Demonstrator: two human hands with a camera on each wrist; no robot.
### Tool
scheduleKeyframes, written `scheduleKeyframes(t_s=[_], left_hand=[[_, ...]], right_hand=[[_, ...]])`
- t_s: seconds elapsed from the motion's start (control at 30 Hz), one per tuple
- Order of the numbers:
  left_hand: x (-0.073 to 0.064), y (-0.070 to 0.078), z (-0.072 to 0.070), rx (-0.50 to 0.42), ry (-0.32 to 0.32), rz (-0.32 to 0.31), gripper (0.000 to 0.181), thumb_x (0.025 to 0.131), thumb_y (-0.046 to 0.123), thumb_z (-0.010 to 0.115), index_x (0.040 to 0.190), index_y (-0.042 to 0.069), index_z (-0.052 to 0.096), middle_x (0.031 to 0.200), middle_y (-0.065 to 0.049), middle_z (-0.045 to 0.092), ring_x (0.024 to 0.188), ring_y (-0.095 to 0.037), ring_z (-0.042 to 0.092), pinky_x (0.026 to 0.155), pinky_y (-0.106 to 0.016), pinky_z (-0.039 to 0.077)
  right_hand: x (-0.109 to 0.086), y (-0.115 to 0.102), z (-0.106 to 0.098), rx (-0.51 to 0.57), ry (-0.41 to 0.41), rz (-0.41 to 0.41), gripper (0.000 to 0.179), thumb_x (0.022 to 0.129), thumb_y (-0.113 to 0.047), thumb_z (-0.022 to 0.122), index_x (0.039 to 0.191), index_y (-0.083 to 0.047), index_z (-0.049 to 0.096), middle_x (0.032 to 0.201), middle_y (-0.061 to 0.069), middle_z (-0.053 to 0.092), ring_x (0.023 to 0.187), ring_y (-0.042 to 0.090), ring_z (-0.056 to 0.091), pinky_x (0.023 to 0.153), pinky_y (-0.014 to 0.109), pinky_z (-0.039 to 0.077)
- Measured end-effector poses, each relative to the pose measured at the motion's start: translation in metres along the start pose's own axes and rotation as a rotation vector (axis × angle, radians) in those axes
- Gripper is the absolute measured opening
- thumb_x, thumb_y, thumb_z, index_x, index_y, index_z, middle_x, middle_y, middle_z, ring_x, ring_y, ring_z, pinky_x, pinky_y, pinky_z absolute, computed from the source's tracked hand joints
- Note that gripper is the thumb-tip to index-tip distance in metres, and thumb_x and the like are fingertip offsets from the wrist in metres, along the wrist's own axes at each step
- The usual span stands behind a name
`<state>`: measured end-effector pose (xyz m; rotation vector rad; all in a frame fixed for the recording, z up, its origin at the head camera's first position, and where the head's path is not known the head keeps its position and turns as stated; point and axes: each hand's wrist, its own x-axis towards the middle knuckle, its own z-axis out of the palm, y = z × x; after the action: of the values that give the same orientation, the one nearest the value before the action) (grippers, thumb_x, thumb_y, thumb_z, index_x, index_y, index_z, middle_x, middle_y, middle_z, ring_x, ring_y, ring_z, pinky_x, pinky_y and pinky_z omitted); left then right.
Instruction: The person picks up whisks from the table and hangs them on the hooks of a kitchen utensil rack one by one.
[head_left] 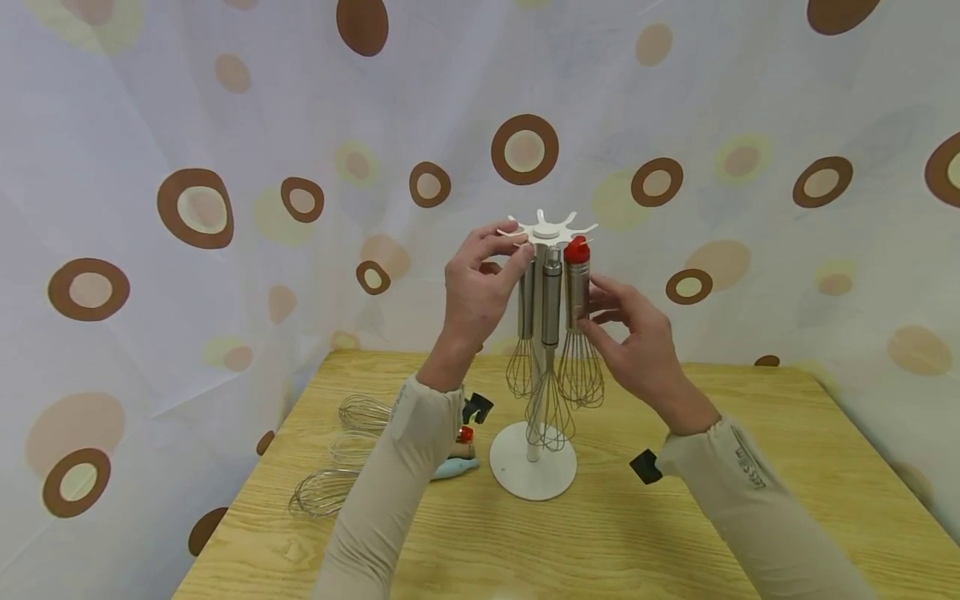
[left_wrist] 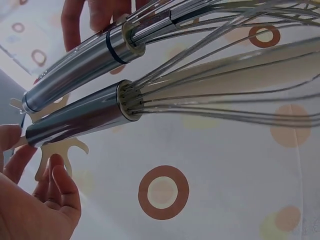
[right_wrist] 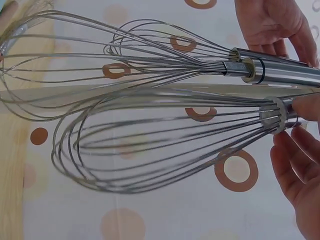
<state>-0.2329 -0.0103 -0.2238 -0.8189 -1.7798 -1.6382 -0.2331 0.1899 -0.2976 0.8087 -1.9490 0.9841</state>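
Observation:
A white whisk stand (head_left: 546, 234) with hooked arms bears several metal whisks hanging by their handles. My left hand (head_left: 483, 279) is at its top left. Thumb and forefinger pinch a hooked arm there, close against the upper end of the left whisk (left_wrist: 75, 115). My right hand (head_left: 637, 333) holds the steel handle of a red-topped whisk (head_left: 577, 287) between thumb and fingers. In the right wrist view this grip lies at the collar above the wires. Between the two hands, another steel whisk (head_left: 552, 304) hangs untouched at the front.
Left of the stand's round base (head_left: 517, 471), several whisks lie on the wooden table (head_left: 600, 542), partly behind the left sleeve. One has a light blue handle (head_left: 453, 468), another a red end (head_left: 466, 434). A curtain (head_left: 450, 100) with brown rings hangs behind.

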Motion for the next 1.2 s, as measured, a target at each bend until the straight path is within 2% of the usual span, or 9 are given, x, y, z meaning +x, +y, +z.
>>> scheduleKeyframes(t_s=[0.1,0.23,0.37,0.53,0.67,0.77,0.9,1.07,1.2], left_hand=[[0.000,-0.002,-0.002,-0.012,-0.016,-0.019,0.021,0.090,-0.002,0.060,0.107,-0.013,0.064,0.124,-0.023,0.054,0.098,-0.029,0.058,0.074,-0.032,0.047],[0.000,-0.021,-0.004,-0.020,-0.038,-0.026,0.022,0.092,0.004,0.060,0.109,-0.008,0.066,0.128,-0.015,0.054,0.108,-0.019,0.054,0.078,-0.032,0.048],[-0.002,-0.042,-0.011,-0.013,-0.064,0.007,0.023,0.093,0.010,0.060,0.110,-0.003,0.068,0.126,-0.010,0.056,0.109,-0.013,0.054,0.081,-0.035,0.047],[-0.014,-0.055,-0.031,0.017,-0.089,0.035,0.020,0.094,0.010,0.057,0.106,-0.003,0.067,0.121,-0.013,0.058,0.104,-0.019,0.056,0.082,-0.038,0.047],[-0.029,-0.067,-0.054,0.088,-0.149,-0.027,0.017,0.095,0.011,0.057,0.105,0.000,0.067,0.115,-0.010,0.060,0.101,-0.020,0.057,0.081,-0.038,0.048],[-0.045,-0.078,-0.074,0.182,-0.264,-0.149,0.019,0.096,0.015,0.057,0.111,0.007,0.065,0.112,-0.007,0.062,0.098,-0.017,0.058,0.081,-0.037,0.048],[-0.068,-0.097,-0.098,0.307,-0.490,-0.282,0.023,0.097,0.022,0.056,0.117,0.013,0.063,0.103,0.000,0.064,0.093,-0.013,0.058,0.079,-0.034,0.047],[-0.095,-0.122,-0.115,0.343,-0.752,-0.335,0.027,0.096,0.021,0.057,0.121,0.012,0.061,0.098,0.003,0.063,0.089,-0.013,0.059,0.077,-0.033,0.048],[-0.118,-0.139,-0.118,0.304,-0.894,-0.392,0.031,0.095,0.020,0.059,0.125,0.010,0.059,0.104,-0.005,0.064,0.093,-0.016,0.060,0.079,-0.033,0.050]], right_hand=[[-0.002,0.000,-0.001,-0.022,0.000,-0.007,0.059,0.077,0.010,0.072,0.131,-0.001,0.051,0.109,0.013,0.064,0.091,0.024,0.064,0.077,0.020,0.049],[-0.003,0.000,-0.002,-0.030,0.016,-0.017,0.055,0.077,0.010,0.072,0.129,0.000,0.053,0.108,0.014,0.064,0.091,0.024,0.064,0.079,0.021,0.048],[0.000,0.000,-0.004,-0.023,0.051,-0.029,0.050,0.077,0.011,0.071,0.125,0.002,0.056,0.107,0.016,0.064,0.090,0.026,0.063,0.081,0.023,0.047],[0.010,-0.001,-0.007,-0.019,0.086,-0.054,0.043,0.075,0.015,0.069,0.116,0.006,0.060,0.104,0.019,0.063,0.090,0.028,0.061,0.080,0.024,0.047],[0.019,-0.004,-0.011,-0.020,0.091,-0.074,0.037,0.077,0.011,0.069,0.113,0.005,0.062,0.106,0.018,0.062,0.095,0.028,0.059,0.082,0.021,0.046],[0.028,-0.008,-0.014,-0.032,0.105,-0.069,0.034,0.079,0.009,0.069,0.112,0.005,0.063,0.112,0.017,0.061,0.101,0.027,0.057,0.083,0.019,0.045],[0.041,-0.011,-0.016,-0.039,0.127,-0.058,0.033,0.081,0.008,0.069,0.113,0.006,0.063,0.120,0.016,0.059,0.106,0.026,0.055,0.085,0.017,0.044],[0.054,-0.015,-0.015,0.001,0.108,-0.043,0.032,0.084,0.006,0.067,0.115,0.006,0.062,0.126,0.015,0.057,0.112,0.024,0.054,0.087,0.019,0.045],[0.056,-0.018,-0.014,0.022,0.072,-0.013,0.031,0.087,0.004,0.065,0.118,0.004,0.062,0.129,0.013,0.056,0.114,0.021,0.054,0.087,0.019,0.045]])
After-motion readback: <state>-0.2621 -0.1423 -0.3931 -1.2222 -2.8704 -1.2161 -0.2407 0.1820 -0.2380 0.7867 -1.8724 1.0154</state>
